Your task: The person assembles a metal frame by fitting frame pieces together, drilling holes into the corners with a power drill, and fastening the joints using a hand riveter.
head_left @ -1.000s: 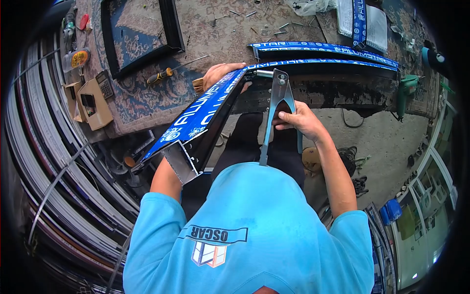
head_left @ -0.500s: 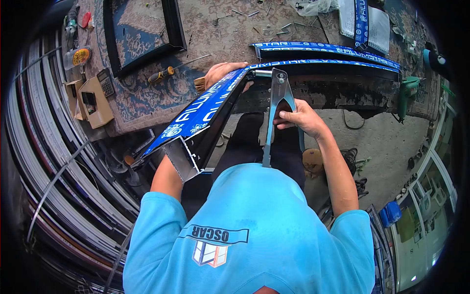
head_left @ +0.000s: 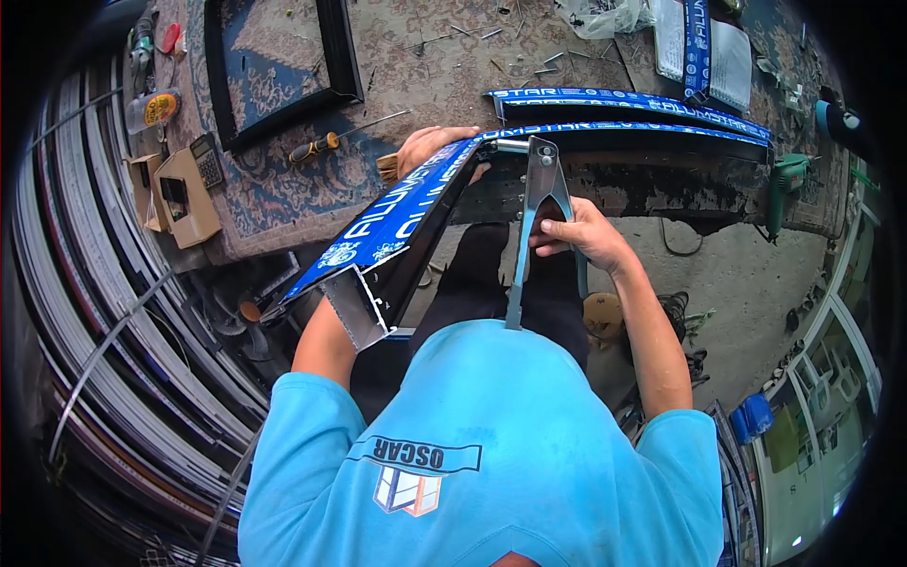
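Observation:
A long-handled hand riveter stands upright in front of my body. One handle runs down to my shirt at the belly, and my right hand is closed around the other. Its nose points left at the corner where two aluminium profiles meet. My left hand grips the nearer aluminium profile close to that corner, fingers partly hidden behind it. Blue printed film covers this profile, and its cut hollow end faces me. The second aluminium profile extends right along the bench edge.
On the carpeted bench lie a black frame, a screwdriver, scattered metal pins and another filmed profile. A green drill is at the right edge, a cardboard box at left. Stacked profiles fill the left side.
Hardly anything differs. The riveter's head and my right hand sit very slightly lower in view, and both hands keep their grips.

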A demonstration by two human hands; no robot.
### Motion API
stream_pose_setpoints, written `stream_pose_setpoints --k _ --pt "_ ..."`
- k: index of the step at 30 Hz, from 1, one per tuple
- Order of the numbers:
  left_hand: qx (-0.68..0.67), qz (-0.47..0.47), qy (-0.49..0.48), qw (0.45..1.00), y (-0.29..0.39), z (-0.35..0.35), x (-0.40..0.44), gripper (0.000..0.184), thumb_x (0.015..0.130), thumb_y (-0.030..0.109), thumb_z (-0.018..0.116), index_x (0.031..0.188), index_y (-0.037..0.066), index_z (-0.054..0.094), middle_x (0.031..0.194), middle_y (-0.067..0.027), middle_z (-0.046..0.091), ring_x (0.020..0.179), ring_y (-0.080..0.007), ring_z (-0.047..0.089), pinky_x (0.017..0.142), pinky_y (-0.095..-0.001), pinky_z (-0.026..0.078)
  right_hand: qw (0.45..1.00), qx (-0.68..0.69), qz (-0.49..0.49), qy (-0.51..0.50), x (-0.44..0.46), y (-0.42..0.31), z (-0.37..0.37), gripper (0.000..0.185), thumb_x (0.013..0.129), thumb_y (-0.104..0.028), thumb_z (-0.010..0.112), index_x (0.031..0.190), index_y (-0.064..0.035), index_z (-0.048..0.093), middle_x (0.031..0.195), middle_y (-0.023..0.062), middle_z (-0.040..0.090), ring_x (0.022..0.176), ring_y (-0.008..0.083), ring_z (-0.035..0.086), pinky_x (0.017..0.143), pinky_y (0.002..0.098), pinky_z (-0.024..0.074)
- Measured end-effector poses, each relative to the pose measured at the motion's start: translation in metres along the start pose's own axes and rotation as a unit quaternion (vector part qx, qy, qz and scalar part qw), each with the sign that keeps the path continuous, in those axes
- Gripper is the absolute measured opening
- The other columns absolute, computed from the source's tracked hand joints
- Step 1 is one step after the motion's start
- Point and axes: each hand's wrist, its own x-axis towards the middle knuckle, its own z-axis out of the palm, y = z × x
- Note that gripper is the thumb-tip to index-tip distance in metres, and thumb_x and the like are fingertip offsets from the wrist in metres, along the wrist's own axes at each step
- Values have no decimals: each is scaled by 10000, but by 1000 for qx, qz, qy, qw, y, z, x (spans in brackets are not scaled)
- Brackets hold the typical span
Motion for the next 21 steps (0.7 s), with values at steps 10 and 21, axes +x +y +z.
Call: stream_pose_setpoints --k 10,21 --pt "-26 22 12 999 -3 0 2 529 722 206 932 1202 119 725 1139 -47 779 991 -232 759 890 -378 573 998 -45 -5 32 -3 -4 9 318 1003 -123 665 1286 12 610 1195 159 731 1059 272 758 823 369 663" --pt "-19 13 5 1000 -6 3 -1 515 741 214 921 1210 118 731 1156 -47 782 988 -231 759 900 -387 576 994 -96 26 44 -8 -26 3 272 998 -57 643 1257 15 603 1164 144 734 1038 254 761 763 335 667"
